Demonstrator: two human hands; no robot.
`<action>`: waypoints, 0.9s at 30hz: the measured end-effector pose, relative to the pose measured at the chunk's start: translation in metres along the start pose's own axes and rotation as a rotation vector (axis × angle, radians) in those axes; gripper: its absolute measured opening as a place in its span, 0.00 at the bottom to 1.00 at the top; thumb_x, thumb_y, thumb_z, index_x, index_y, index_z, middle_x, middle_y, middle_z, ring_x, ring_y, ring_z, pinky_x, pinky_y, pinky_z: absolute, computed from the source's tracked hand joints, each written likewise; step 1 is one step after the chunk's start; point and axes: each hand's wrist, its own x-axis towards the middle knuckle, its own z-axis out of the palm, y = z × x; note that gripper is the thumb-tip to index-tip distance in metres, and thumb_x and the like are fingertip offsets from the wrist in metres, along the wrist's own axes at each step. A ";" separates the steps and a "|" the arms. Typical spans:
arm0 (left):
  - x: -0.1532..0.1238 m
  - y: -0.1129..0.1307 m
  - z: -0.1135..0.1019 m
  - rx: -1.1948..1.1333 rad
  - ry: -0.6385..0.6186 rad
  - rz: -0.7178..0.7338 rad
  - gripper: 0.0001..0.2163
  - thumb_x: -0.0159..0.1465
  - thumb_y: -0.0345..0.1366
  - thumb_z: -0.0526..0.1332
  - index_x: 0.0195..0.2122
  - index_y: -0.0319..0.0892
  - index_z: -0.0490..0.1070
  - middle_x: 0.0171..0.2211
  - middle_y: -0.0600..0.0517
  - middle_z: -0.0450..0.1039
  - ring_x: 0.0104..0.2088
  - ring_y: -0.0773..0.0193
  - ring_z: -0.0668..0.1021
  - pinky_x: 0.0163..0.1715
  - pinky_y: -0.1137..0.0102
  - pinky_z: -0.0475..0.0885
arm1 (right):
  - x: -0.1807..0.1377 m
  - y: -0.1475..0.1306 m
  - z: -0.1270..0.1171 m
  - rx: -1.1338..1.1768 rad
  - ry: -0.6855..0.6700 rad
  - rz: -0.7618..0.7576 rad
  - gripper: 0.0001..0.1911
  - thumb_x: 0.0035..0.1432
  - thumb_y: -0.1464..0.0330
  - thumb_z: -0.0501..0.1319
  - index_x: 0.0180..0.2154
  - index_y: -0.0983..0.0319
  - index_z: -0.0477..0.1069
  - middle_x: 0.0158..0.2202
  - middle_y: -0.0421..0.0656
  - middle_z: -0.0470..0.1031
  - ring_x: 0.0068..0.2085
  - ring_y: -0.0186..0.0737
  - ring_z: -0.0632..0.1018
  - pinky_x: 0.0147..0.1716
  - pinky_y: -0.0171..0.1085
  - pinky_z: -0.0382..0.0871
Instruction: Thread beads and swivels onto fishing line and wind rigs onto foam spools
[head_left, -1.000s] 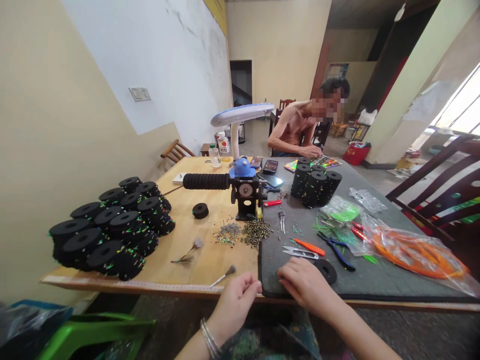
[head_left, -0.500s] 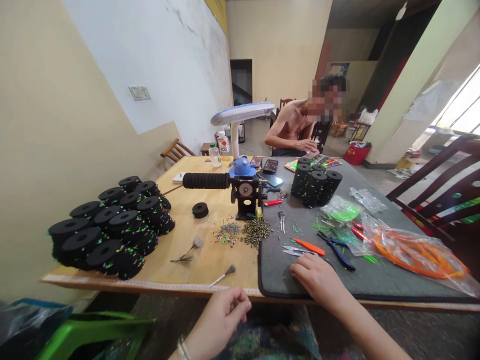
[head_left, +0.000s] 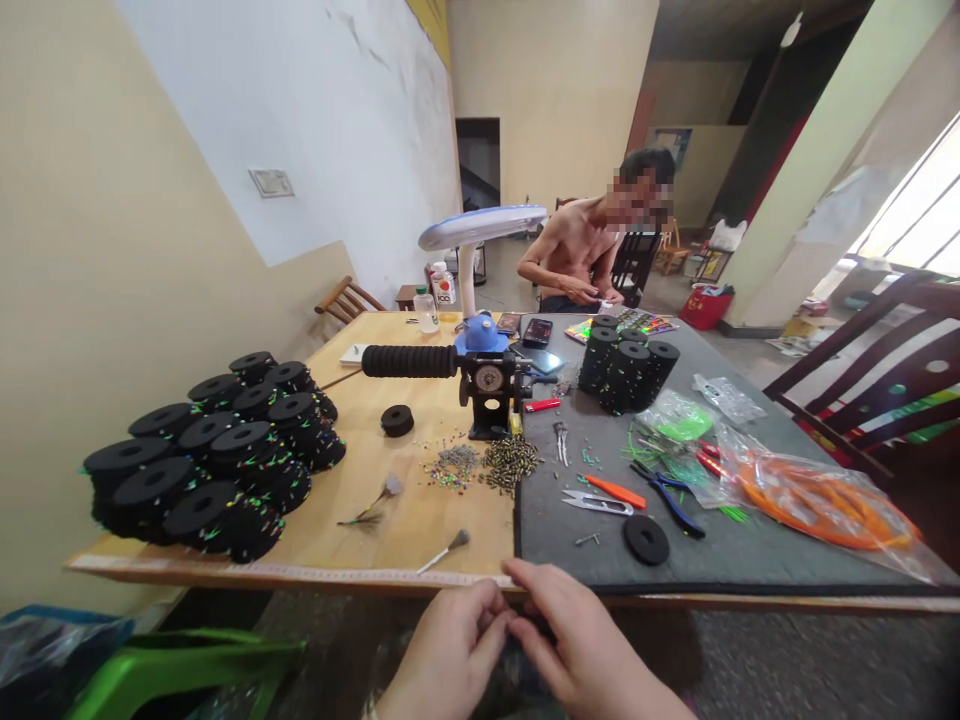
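Observation:
My left hand [head_left: 442, 655] and my right hand [head_left: 585, 655] meet below the table's front edge, fingertips pinched together on something small and dark that I cannot make out. On the grey mat [head_left: 720, 560] just beyond them lie a black foam disc [head_left: 646, 539], a small metal piece [head_left: 587, 540], thread snips [head_left: 598, 503] and an orange-handled tool [head_left: 616, 491]. A small brush [head_left: 445, 551] rests on the wooden table [head_left: 405, 520] near my left hand.
Stacks of black foam spools [head_left: 217, 460] fill the table's left; more spools [head_left: 628, 372] stand at the back. A winder with a foam handle [head_left: 450, 375], beads [head_left: 510, 462], blue pliers [head_left: 667, 495], plastic bags [head_left: 817, 500], a lamp [head_left: 480, 228]. Another person [head_left: 592, 250] sits opposite.
My right hand left the mat and came down to meet my left hand below the table edge. The black disc now lies uncovered on the mat. The view shifted slightly.

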 end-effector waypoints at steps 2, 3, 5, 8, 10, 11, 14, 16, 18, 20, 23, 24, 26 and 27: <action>0.000 0.001 -0.002 -0.011 -0.006 0.008 0.08 0.61 0.35 0.55 0.27 0.41 0.69 0.24 0.52 0.71 0.26 0.64 0.70 0.28 0.72 0.61 | 0.002 0.000 0.010 0.019 -0.051 0.032 0.21 0.59 0.74 0.57 0.54 0.63 0.63 0.43 0.48 0.76 0.42 0.41 0.75 0.42 0.36 0.70; 0.000 0.001 -0.003 -0.016 -0.009 -0.004 0.08 0.61 0.35 0.55 0.26 0.41 0.69 0.24 0.53 0.71 0.26 0.64 0.70 0.28 0.72 0.61 | 0.003 0.002 0.012 0.005 -0.074 0.040 0.18 0.59 0.74 0.57 0.52 0.62 0.65 0.40 0.47 0.77 0.40 0.41 0.75 0.39 0.36 0.69; -0.001 0.000 -0.005 -0.029 -0.022 -0.058 0.09 0.61 0.37 0.55 0.26 0.41 0.69 0.21 0.53 0.69 0.25 0.64 0.70 0.27 0.72 0.61 | 0.005 0.008 0.012 -0.057 -0.110 0.029 0.12 0.60 0.73 0.57 0.46 0.60 0.69 0.35 0.44 0.76 0.37 0.40 0.74 0.35 0.35 0.67; -0.002 -0.004 -0.010 -0.092 -0.062 -0.131 0.11 0.60 0.40 0.56 0.25 0.40 0.68 0.18 0.55 0.67 0.23 0.65 0.69 0.25 0.73 0.60 | 0.005 0.018 0.007 -0.172 -0.137 -0.040 0.06 0.61 0.73 0.56 0.35 0.60 0.71 0.30 0.42 0.75 0.33 0.39 0.72 0.32 0.34 0.62; -0.001 -0.008 -0.013 -0.152 -0.072 -0.142 0.11 0.60 0.41 0.56 0.25 0.40 0.67 0.18 0.56 0.66 0.22 0.66 0.68 0.25 0.73 0.60 | 0.004 0.022 0.004 -0.212 -0.132 -0.055 0.08 0.61 0.74 0.55 0.32 0.61 0.71 0.28 0.41 0.73 0.32 0.38 0.71 0.30 0.34 0.60; -0.001 -0.010 -0.015 -0.178 -0.067 -0.141 0.11 0.60 0.41 0.56 0.25 0.40 0.67 0.18 0.56 0.66 0.22 0.66 0.68 0.25 0.73 0.61 | 0.003 0.024 0.004 -0.217 -0.119 -0.045 0.08 0.61 0.74 0.54 0.31 0.61 0.70 0.28 0.41 0.73 0.32 0.38 0.71 0.30 0.34 0.60; -0.001 -0.015 -0.020 -0.239 -0.047 -0.143 0.11 0.60 0.42 0.56 0.25 0.40 0.66 0.18 0.56 0.65 0.22 0.66 0.68 0.26 0.73 0.61 | 0.000 0.028 0.002 -0.228 -0.071 0.006 0.08 0.61 0.74 0.53 0.32 0.61 0.69 0.29 0.42 0.74 0.32 0.38 0.71 0.30 0.34 0.60; -0.001 -0.017 -0.022 -0.262 -0.038 -0.149 0.12 0.60 0.42 0.57 0.25 0.40 0.65 0.18 0.56 0.66 0.22 0.67 0.68 0.26 0.73 0.62 | -0.001 0.029 0.001 -0.242 -0.065 0.021 0.09 0.61 0.73 0.53 0.32 0.60 0.69 0.29 0.42 0.74 0.32 0.39 0.71 0.30 0.34 0.61; -0.002 -0.017 -0.023 -0.271 -0.033 -0.153 0.12 0.60 0.42 0.57 0.24 0.40 0.65 0.18 0.56 0.66 0.22 0.67 0.68 0.26 0.73 0.61 | 0.000 0.028 -0.003 -0.238 -0.081 0.032 0.08 0.62 0.73 0.54 0.33 0.60 0.70 0.29 0.42 0.75 0.33 0.40 0.72 0.31 0.35 0.63; -0.003 -0.015 -0.023 -0.253 -0.024 -0.144 0.12 0.61 0.42 0.56 0.24 0.40 0.65 0.18 0.56 0.66 0.22 0.66 0.68 0.26 0.73 0.61 | 0.001 0.024 -0.008 -0.204 -0.076 0.048 0.07 0.61 0.73 0.55 0.38 0.59 0.71 0.34 0.43 0.77 0.37 0.42 0.73 0.35 0.37 0.66; -0.005 -0.010 -0.022 -0.193 -0.001 -0.110 0.12 0.61 0.41 0.56 0.24 0.41 0.66 0.18 0.55 0.66 0.23 0.66 0.68 0.26 0.73 0.61 | 0.003 0.012 -0.013 -0.082 0.000 0.065 0.17 0.60 0.71 0.57 0.52 0.59 0.66 0.47 0.49 0.75 0.45 0.45 0.74 0.44 0.41 0.69; -0.005 -0.008 -0.021 -0.174 0.003 -0.095 0.12 0.61 0.40 0.56 0.24 0.41 0.66 0.18 0.55 0.66 0.23 0.65 0.68 0.26 0.73 0.61 | 0.005 0.007 -0.013 -0.016 0.016 0.074 0.21 0.60 0.71 0.57 0.55 0.59 0.63 0.50 0.50 0.73 0.44 0.45 0.74 0.45 0.41 0.69; -0.006 -0.004 -0.020 -0.131 0.011 -0.068 0.12 0.62 0.39 0.56 0.23 0.41 0.67 0.19 0.55 0.66 0.23 0.65 0.69 0.26 0.72 0.60 | 0.008 -0.002 -0.009 0.146 0.001 0.123 0.26 0.59 0.71 0.57 0.58 0.58 0.59 0.52 0.50 0.71 0.36 0.40 0.76 0.41 0.39 0.72; -0.007 -0.002 -0.020 -0.102 0.020 -0.050 0.11 0.62 0.38 0.56 0.23 0.41 0.67 0.19 0.54 0.67 0.24 0.65 0.69 0.26 0.72 0.60 | 0.010 -0.006 -0.004 0.237 -0.029 0.162 0.27 0.58 0.71 0.57 0.59 0.58 0.58 0.51 0.50 0.72 0.32 0.37 0.76 0.37 0.38 0.73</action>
